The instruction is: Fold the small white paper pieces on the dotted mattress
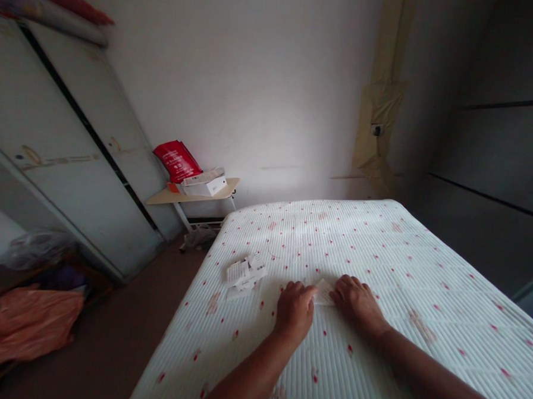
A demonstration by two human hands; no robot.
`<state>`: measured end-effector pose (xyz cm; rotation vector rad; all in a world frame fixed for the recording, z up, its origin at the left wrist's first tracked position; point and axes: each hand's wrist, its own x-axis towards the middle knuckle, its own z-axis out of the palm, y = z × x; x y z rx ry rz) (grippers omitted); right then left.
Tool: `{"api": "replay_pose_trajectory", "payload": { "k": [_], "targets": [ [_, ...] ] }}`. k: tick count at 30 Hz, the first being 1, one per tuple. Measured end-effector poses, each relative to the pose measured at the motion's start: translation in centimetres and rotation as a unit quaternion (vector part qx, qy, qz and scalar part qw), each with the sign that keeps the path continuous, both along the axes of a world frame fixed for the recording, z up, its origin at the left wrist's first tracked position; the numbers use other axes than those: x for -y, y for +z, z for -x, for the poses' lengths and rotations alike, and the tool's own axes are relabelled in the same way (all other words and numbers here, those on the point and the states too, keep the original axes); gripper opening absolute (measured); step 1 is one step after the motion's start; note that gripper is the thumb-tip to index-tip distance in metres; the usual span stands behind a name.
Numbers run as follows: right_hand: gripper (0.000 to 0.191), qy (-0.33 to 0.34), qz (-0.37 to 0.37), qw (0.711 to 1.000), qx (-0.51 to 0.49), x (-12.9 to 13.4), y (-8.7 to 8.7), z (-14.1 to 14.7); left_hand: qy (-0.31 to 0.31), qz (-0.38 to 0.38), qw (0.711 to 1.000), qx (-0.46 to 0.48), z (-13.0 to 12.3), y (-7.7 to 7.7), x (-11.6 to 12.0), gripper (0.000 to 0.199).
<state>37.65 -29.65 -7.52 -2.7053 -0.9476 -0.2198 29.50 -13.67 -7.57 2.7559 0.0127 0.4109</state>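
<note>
A small white piece of paper (323, 293) with faint print lies on the patterned mattress (373, 372) between my hands. Its left edge is under the thumb and curled fingers of my left hand (294, 311). At the opposite edge, the bent fingers of my right hand (357, 304) close on the paper. Parts of the paper are hidden beneath my fingers. Left of my left hand rests a loose pile of printed paper slips (246, 274), overlapping one another and apart from both hands.
Beyond the mattress's far left corner stands a small table (163, 197) bearing a white box (209, 187) and a red bag (177, 161). A pale wardrobe (73, 136) lines the left side. An orange plastic bag (27, 327) lies low at left. A socket (377, 129) is on the wall.
</note>
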Motion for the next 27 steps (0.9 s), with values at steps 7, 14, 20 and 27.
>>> {"api": "replay_pose_trajectory", "payload": {
  "k": [7, 14, 20, 27],
  "targets": [
    [0.019, 0.003, 0.017, 1.000, -0.007, -0.17, 0.17, -0.52, -0.017, -0.036, 0.999, -0.004, -0.29, -0.11, -0.29, 0.030],
    [0.018, -0.016, 0.006, 1.000, -0.018, -0.17, 0.08, -0.31, -0.017, -0.049, 0.999, -0.009, -0.29, 0.07, -0.26, 0.029],
    [0.015, -0.020, -0.008, 1.000, -0.021, -0.24, 0.04, -0.36, -0.004, -0.066, 0.998, -0.018, 0.16, 0.42, 0.11, 0.029],
    [0.008, -0.039, -0.027, 0.999, -0.013, -0.41, -0.28, -0.33, -0.035, -0.112, 0.993, 0.001, 0.53, 0.67, 0.27, 0.028]
  ]
}}
